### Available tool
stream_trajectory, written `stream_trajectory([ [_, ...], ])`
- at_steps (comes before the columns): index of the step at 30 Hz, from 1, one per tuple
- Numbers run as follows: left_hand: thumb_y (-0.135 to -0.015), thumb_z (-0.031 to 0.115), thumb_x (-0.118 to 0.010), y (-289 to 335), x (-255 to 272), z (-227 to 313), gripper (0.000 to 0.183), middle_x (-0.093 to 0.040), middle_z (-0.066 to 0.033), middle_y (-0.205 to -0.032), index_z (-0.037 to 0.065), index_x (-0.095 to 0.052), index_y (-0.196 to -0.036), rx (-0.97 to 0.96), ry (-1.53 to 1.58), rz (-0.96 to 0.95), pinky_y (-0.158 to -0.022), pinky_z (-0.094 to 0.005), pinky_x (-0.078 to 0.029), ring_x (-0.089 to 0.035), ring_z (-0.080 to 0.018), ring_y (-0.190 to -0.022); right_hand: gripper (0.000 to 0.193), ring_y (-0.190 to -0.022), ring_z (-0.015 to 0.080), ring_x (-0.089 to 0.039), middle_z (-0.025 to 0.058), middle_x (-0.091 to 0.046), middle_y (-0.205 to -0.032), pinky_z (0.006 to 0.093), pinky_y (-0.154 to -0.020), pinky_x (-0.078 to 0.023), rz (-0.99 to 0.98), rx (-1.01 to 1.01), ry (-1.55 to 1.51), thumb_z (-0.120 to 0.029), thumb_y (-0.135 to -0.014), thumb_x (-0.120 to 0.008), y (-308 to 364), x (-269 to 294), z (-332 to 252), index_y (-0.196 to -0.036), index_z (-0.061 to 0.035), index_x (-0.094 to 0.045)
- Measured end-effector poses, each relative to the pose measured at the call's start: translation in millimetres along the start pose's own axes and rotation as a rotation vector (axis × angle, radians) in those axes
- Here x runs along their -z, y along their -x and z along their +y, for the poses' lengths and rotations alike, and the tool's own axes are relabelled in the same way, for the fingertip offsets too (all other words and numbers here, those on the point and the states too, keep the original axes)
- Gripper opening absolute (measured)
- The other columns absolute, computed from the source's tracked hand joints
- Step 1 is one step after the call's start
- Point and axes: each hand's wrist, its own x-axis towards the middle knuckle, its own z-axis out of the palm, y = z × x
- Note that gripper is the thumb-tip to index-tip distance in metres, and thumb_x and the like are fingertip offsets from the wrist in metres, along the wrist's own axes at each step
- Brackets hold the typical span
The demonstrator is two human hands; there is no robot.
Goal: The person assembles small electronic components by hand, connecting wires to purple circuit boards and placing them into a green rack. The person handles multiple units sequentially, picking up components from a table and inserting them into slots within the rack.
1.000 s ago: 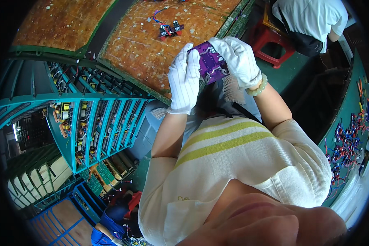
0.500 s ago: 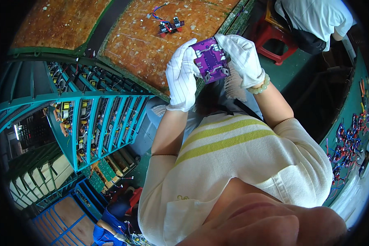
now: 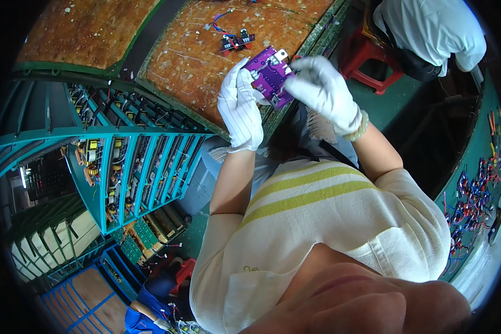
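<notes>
A purple circuit board [image 3: 270, 78] with silvery solder areas and metal tabs is held over the near edge of the bench. My left hand [image 3: 240, 106], in a white striped glove, grips its left edge between thumb and fingers. Close to the board's right edge is my gloved right hand [image 3: 325, 92], its fingers bent and somewhat blurred. Whether it touches the board or pinches anything cannot be made out. Beyond the board, a small dark assembly [image 3: 237, 42] with red and blue wires lies on the bench.
The worn brown bench top [image 3: 189, 61] has a green rim. A teal rack [image 3: 139, 172] filled with circuit boards stands at left. Right of the bench are a red stool [image 3: 373, 64] and a seated person [image 3: 431, 28]. Bundled wires [image 3: 476, 192] lie far right; another person [image 3: 145, 306] works lower left.
My right hand has moved off its grip on the board's right edge, and its fingers have bent. The board has tilted and shifted slightly left in my left hand.
</notes>
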Motion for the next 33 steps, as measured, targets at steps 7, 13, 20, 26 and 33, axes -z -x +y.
stream_trajectory([
  [7, -0.101, 0.025, -0.048, 8, -7, -1, 0.041, -0.058, -0.0089, -0.096, -0.001, -0.044, -0.133, -0.162, 0.076, 0.099, -0.068, -0.028, -0.051, -0.057, -0.0099, -0.075, 0.028, -0.076, 0.0191, -0.064, 0.0106, -0.066, -0.086, 0.0311, -0.072, -0.051, 0.074, -0.173, -0.119, -0.024, -0.089, -0.067, 4, -6, -3, -0.104, 0.0003, -0.068],
  [13, -0.099, 0.018, -0.054, 26, -16, -6, 0.028, -0.06, -0.0048, -0.092, 0.002, -0.05, -0.121, 0.019, 0.022, -0.2, -0.053, -0.0245, -0.052, -0.057, -0.0084, -0.063, 0.024, -0.076, 0.0159, -0.065, 0.0097, -0.067, -0.087, 0.0288, -0.066, -0.053, 0.076, 0.282, 0.096, -0.021, -0.094, -0.061, 9, -8, 15, -0.107, -0.003, -0.069],
  [20, -0.1, 0.012, -0.049, 26, -4, -2, 0.033, -0.058, -0.009, -0.107, 0.001, -0.047, -0.132, -0.026, 0.045, -0.223, -0.062, -0.0304, -0.06, -0.062, -0.013, -0.079, 0.035, -0.058, 0.0146, -0.062, 0.0092, -0.066, -0.077, 0.0254, -0.051, -0.049, -0.068, 0.032, -0.498, -0.027, -0.099, -0.052, 9, 3, 22, -0.111, 0.0014, -0.067],
  [26, -0.1, 0.013, -0.049, 27, 2, -12, 0.036, -0.059, -0.0106, -0.114, -0.001, -0.047, -0.134, 0.104, 0.333, -0.218, -0.071, -0.0348, -0.059, -0.065, -0.02, -0.093, 0.051, -0.063, 0.0154, -0.065, 0.0134, -0.064, -0.095, 0.0239, -0.056, -0.053, -0.181, 0.062, -0.581, -0.041, -0.092, -0.06, 9, 13, 35, -0.119, 0.002, -0.061],
  [33, -0.096, 0.01, -0.055, 27, 4, -16, 0.036, -0.059, -0.0173, -0.118, -0.005, -0.049, -0.128, 0.12, 0.274, -0.182, -0.072, -0.0424, -0.062, -0.067, -0.0264, -0.095, 0.031, -0.058, 0.0182, -0.063, 0.0108, -0.066, -0.076, 0.0266, -0.051, -0.05, -0.084, -0.034, -0.693, -0.023, -0.097, -0.053, 6, 14, 20, -0.103, 0.0025, -0.069],
])
